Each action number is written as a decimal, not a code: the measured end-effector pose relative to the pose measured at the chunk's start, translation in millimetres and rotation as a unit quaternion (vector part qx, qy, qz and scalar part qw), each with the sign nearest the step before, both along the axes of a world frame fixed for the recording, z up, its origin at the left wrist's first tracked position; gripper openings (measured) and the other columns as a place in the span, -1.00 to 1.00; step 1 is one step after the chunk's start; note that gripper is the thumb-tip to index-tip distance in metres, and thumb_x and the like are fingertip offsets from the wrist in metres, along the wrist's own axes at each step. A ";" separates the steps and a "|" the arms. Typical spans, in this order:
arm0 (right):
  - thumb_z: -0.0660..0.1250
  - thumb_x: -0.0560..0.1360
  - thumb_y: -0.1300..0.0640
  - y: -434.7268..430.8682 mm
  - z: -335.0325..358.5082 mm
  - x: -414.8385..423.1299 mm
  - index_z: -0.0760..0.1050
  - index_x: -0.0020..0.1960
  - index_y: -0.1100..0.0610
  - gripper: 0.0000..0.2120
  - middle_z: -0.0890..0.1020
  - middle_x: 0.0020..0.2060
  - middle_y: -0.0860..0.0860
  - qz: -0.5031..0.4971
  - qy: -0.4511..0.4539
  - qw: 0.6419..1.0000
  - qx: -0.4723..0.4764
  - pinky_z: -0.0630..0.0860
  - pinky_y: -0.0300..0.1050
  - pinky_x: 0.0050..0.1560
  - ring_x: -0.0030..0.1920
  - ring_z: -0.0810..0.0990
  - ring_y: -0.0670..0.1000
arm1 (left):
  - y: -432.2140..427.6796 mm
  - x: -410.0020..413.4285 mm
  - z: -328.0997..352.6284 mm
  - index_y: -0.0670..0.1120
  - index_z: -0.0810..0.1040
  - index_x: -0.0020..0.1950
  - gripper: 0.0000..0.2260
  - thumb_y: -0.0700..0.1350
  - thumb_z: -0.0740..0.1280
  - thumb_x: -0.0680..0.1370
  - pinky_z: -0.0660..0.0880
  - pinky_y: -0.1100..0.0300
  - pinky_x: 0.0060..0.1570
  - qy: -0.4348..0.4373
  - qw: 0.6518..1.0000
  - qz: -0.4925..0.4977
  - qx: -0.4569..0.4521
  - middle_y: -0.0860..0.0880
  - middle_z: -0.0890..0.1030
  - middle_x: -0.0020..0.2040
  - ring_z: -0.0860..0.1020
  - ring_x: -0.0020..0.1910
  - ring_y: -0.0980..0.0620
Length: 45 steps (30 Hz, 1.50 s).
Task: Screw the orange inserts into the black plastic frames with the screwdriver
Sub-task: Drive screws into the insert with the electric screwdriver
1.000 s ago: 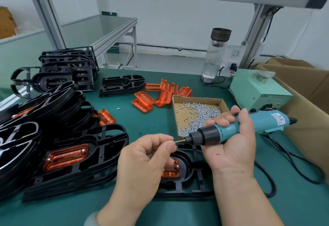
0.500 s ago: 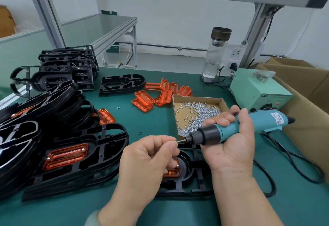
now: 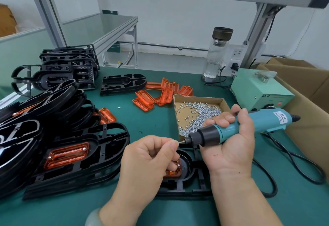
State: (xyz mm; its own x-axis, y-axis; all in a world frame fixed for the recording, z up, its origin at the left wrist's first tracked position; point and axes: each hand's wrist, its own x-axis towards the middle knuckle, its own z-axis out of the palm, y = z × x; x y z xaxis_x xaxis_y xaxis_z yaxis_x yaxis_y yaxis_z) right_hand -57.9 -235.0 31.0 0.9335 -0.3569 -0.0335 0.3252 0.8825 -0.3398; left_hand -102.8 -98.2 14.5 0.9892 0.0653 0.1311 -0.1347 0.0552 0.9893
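Risk: screw (image 3: 178, 142) drops if misseated; left hand (image 3: 151, 156) pinches it against screwdriver (image 3: 249, 126) bit, right hand (image 3: 229, 147) grips handle, frame (image 3: 187, 187) lying below.

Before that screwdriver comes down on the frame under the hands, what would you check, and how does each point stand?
1. Screwdriver firmly held: ok. The right hand wraps round its body.
2. Screw on the bit: cannot tell. The left hand pinches the bit's tip and hides it.
3. Insert in the frame: ok, with one screw showing in its corner, though the left hand covers most of it.
4. Bit aimed at a hole: not ok. The screwdriver lies nearly level, pointing at the left hand's fingers.
5. Screws at hand: ok. The box beside the frame holds plenty.
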 end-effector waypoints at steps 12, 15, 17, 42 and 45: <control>0.33 0.41 0.05 -4.3 -0.1 0.1 0.46 -0.09 0.01 -0.89 0.39 -0.41 -0.14 0.001 -0.007 1.000 0.000 0.44 -0.30 -0.33 -0.49 0.38 -0.17 | 5.3 -0.9 4.0 0.00 0.70 -0.23 -0.90 0.00 0.43 0.34 0.43 0.43 -0.46 -0.029 0.999 0.000 0.041 -0.01 0.67 -0.37 0.60 -0.44 0.14; 0.34 0.39 0.05 -6.8 0.9 0.5 0.45 -0.09 0.01 -0.87 0.39 -0.41 -0.14 -0.003 -0.002 1.000 0.009 0.44 -0.30 -0.34 -0.49 0.38 -0.17 | 4.1 -1.6 4.4 0.02 0.69 -0.22 -0.97 -0.09 0.45 0.38 0.44 0.42 -0.45 -0.030 0.999 0.009 0.039 -0.01 0.66 -0.38 0.61 -0.43 0.13; 0.34 0.38 0.06 -6.4 1.5 1.0 0.45 -0.09 0.02 -0.87 0.39 -0.41 -0.14 -0.005 0.002 1.000 0.010 0.44 -0.30 -0.34 -0.50 0.38 -0.17 | 3.2 -0.9 3.2 0.05 0.68 -0.21 -0.87 -0.19 0.45 0.40 0.45 0.42 -0.45 -0.033 0.998 0.012 0.050 -0.02 0.66 -0.38 0.61 -0.43 0.12; 0.30 0.44 0.07 -6.2 2.1 -1.1 0.46 -0.05 0.02 -0.90 0.39 -0.43 -0.13 -0.002 -0.029 0.999 -0.044 0.42 -0.31 -0.35 -0.51 0.37 -0.17 | 1.0 -4.4 1.4 0.06 0.59 -0.18 -0.80 -0.26 0.39 0.44 0.42 0.42 -0.43 -0.068 0.988 0.006 0.136 0.04 0.60 -0.40 0.50 -0.48 0.17; 0.31 0.42 0.08 -6.5 2.8 -1.1 0.46 -0.06 0.02 -0.89 0.39 -0.43 -0.13 -0.005 -0.030 0.999 -0.043 0.44 -0.31 -0.35 -0.51 0.37 -0.17 | 1.0 -4.3 0.4 0.08 0.59 -0.15 -0.82 -0.23 0.37 0.47 0.48 0.39 -0.38 -0.079 0.988 0.013 0.133 0.02 0.62 -0.35 0.56 -0.39 0.08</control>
State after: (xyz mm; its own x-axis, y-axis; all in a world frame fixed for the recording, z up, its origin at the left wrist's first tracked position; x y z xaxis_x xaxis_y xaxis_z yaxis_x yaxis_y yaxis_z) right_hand -59.0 -241.5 33.8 0.9291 -0.3660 0.0535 0.3565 0.8472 -0.3939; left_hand -107.1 -97.1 14.8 0.9535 0.0327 0.2996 -0.2865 -0.2103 0.9347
